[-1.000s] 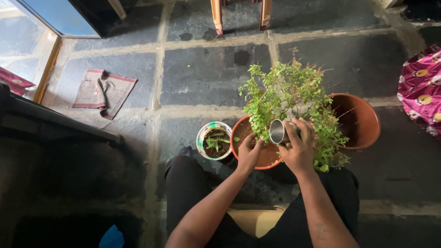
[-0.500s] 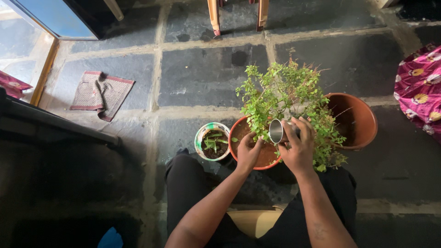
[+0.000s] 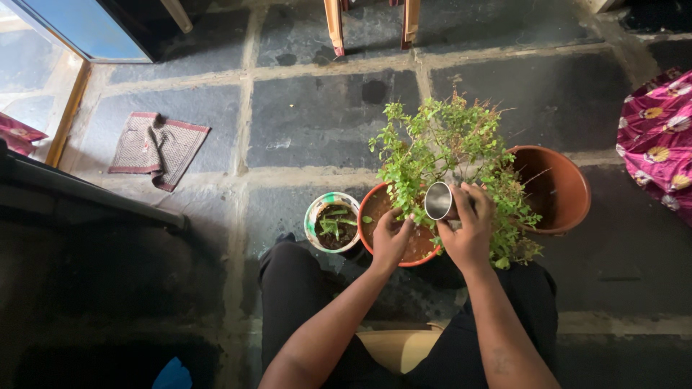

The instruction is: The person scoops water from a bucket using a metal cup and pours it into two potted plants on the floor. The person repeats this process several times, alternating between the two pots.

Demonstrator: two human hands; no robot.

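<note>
My right hand (image 3: pixel 468 229) grips a small steel cup (image 3: pixel 438 201), tipped on its side with its mouth toward the left, over the soil of a terracotta pot (image 3: pixel 369 245). A bushy green plant (image 3: pixel 450 155) grows from that pot. My left hand (image 3: pixel 390 240) rests on the soil near the plant's stem, fingers slightly curled, holding nothing that I can see. Just left of the pot stands a small white container (image 3: pixel 315 212) with dark soil and a seedling.
An empty terracotta pot (image 3: pixel 569 189) stands to the right behind the foliage. A brown mat (image 3: pixel 157 146) lies on the stone floor at the left. Wooden chair legs (image 3: pixel 371 25) are at the top. Pink flowered cloth (image 3: pixel 659 133) hangs at the right edge.
The steel cup has shifted slightly up and right in my right hand. My left hand stays on the soil.
</note>
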